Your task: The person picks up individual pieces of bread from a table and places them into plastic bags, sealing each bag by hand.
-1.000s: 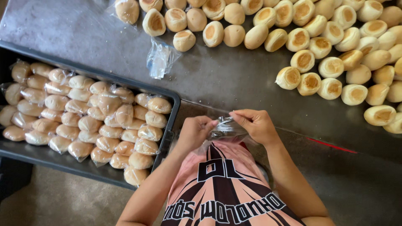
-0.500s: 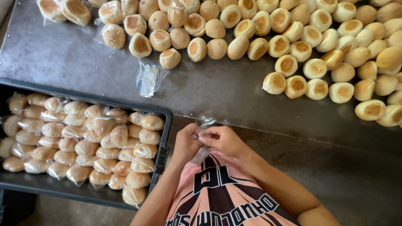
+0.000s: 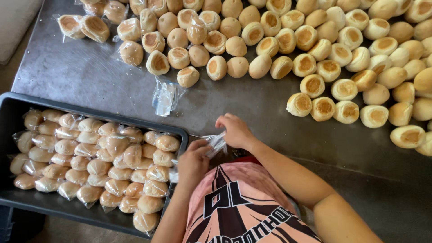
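A clear plastic bag is pinched between two bare hands at the near edge of a grey metal table, just right of the crate; the left hand has its fingers closed on the bag's lower end, the right hand grips the upper end between thumb and forefinger with the other fingers curled loosely; to open such thin film well, the two pinches are best kept at the mouth and rubbed apart gently, so the plastic separates without tearing; to the left, a black crate holds rows of buns, each wrapped in its own clear bag, packed close and nearly filling it; further off, a small bundle of empty clear bags lies on the bare metal; beyond it, loose unwrapped buns spread across the far and right side of the table, pale gold, many showing a browner round base; a few bagged buns sit at the far left corner; no label shows on any bag; a pink printed shirt fills the near foreground.
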